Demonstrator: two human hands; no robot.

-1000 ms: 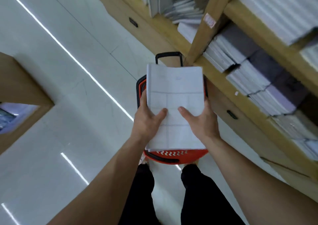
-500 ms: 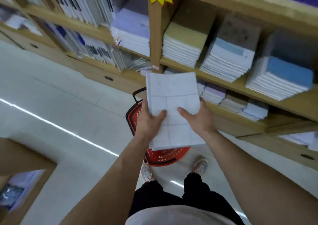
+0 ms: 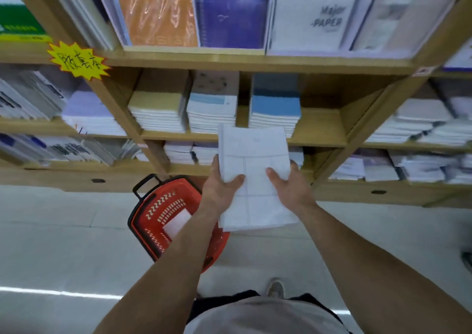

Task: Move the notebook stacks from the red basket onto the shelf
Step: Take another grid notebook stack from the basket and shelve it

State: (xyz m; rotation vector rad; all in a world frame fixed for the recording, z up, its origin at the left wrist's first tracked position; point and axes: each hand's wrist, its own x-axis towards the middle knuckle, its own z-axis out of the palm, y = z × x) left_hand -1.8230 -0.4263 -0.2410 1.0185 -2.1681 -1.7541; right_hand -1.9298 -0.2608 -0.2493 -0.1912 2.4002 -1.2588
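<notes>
A person holds a notebook stack (image 3: 255,170) up in front of the shelf (image 3: 319,139), not touching it. The left grip (image 3: 221,188) is closed on the stack's left edge, thumb on top. The right grip (image 3: 291,184) is closed on the right edge likewise. The red basket (image 3: 163,213) stands on the floor (image 3: 63,244) below and to the left, with a white item (image 3: 176,223) inside.

— We see bright, even light; glare streaks the floor (image 3: 61,293) and the orange cover (image 3: 158,9).
— We agree. The shelf (image 3: 255,62) edges bow outward, and the right-hand stacks (image 3: 421,127) smear with blur.
</notes>
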